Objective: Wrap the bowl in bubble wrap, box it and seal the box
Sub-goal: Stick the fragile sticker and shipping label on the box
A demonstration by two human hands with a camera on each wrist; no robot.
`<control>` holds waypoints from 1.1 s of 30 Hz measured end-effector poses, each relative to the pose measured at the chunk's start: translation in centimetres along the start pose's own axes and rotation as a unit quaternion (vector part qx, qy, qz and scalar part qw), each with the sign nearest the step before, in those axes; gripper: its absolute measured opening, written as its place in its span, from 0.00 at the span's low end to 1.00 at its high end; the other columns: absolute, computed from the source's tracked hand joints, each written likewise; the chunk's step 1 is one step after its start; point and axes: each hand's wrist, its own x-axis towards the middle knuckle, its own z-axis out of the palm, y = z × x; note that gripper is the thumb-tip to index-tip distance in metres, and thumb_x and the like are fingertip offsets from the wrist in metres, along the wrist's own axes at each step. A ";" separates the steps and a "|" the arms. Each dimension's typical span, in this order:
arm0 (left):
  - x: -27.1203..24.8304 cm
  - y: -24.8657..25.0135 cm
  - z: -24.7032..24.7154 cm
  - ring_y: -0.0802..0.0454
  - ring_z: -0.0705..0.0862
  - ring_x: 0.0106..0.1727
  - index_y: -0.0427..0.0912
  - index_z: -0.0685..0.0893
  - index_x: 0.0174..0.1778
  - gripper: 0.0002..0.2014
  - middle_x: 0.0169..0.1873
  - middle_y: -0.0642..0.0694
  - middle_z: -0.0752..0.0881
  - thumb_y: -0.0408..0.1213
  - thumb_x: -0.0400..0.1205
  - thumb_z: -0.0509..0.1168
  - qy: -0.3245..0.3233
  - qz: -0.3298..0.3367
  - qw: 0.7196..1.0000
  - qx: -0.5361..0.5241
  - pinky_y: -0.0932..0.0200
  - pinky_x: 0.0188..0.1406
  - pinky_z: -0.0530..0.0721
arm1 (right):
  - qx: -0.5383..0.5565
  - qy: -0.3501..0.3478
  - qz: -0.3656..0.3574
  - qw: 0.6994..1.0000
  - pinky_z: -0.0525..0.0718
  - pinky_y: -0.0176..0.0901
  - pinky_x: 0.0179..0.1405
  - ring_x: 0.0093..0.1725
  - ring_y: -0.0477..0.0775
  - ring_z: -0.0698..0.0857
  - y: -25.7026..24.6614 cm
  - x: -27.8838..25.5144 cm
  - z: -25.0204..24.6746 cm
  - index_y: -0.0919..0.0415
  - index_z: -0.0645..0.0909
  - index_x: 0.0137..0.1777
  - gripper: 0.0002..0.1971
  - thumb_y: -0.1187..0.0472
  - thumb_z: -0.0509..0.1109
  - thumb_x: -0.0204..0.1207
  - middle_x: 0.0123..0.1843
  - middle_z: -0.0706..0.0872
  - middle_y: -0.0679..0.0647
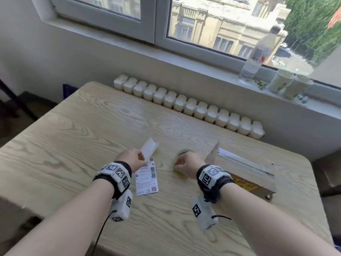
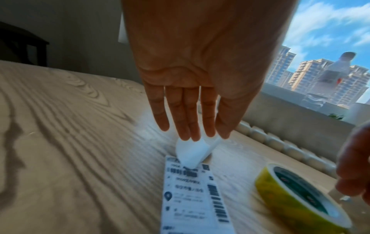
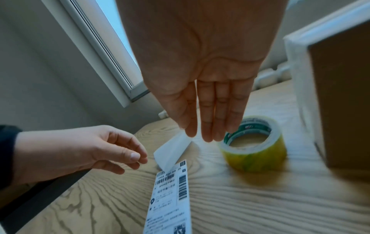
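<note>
A brown cardboard box [image 1: 245, 174] lies closed at the table's right, with clear tape along its top seam; it also fills the right of the right wrist view [image 3: 340, 95]. I see no bowl or bubble wrap. A yellowish tape roll [image 1: 184, 151] [image 3: 254, 147] lies flat beside the box. My right hand [image 1: 184, 165] hovers over it with straight fingers [image 3: 210, 126], holding nothing. A printed shipping label [image 1: 146, 180] [image 2: 192, 197] lies flat on the table. A curled white paper slip [image 1: 149, 149] [image 3: 172, 150] stands at the label's far end. My left hand [image 1: 136, 159] [image 3: 120, 155] is just beside the slip, fingers relaxed.
The wooden table [image 1: 73, 145] has a rounded far edge with a white radiator [image 1: 184, 106] behind it. On the windowsill stand a water bottle [image 1: 249, 69] and two paper cups [image 1: 289, 84]. A black cable [image 1: 103, 230] hangs from my left wrist.
</note>
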 end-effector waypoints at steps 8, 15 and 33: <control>2.9 -3.7 2.5 0.47 0.84 0.56 0.46 0.83 0.59 0.16 0.57 0.47 0.84 0.38 0.74 0.71 -0.062 -0.020 0.998 0.017 0.58 0.52 0.79 | 0.060 -0.078 0.067 0.993 0.79 0.39 0.59 0.63 0.54 0.84 -2.4 5.2 5.0 0.57 0.83 0.67 0.18 0.59 0.66 0.78 0.62 0.88 0.54; 5.1 -3.2 3.6 0.48 0.74 0.63 0.45 0.75 0.60 0.28 0.60 0.47 0.72 0.42 0.66 0.79 -0.046 -0.007 0.995 0.088 0.52 0.56 0.80 | 0.082 -0.071 0.081 0.991 0.75 0.35 0.51 0.59 0.52 0.84 -2.3 6.8 6.2 0.55 0.84 0.63 0.15 0.58 0.67 0.77 0.61 0.87 0.51; 2.4 2.9 1.5 0.50 0.87 0.40 0.48 0.76 0.43 0.11 0.40 0.48 0.86 0.32 0.75 0.73 -0.192 0.091 0.975 -0.068 0.56 0.41 0.87 | 0.158 -0.022 0.081 0.984 0.84 0.43 0.28 0.30 0.51 0.84 -1.0 4.1 3.1 0.59 0.81 0.42 0.04 0.61 0.70 0.77 0.37 0.86 0.55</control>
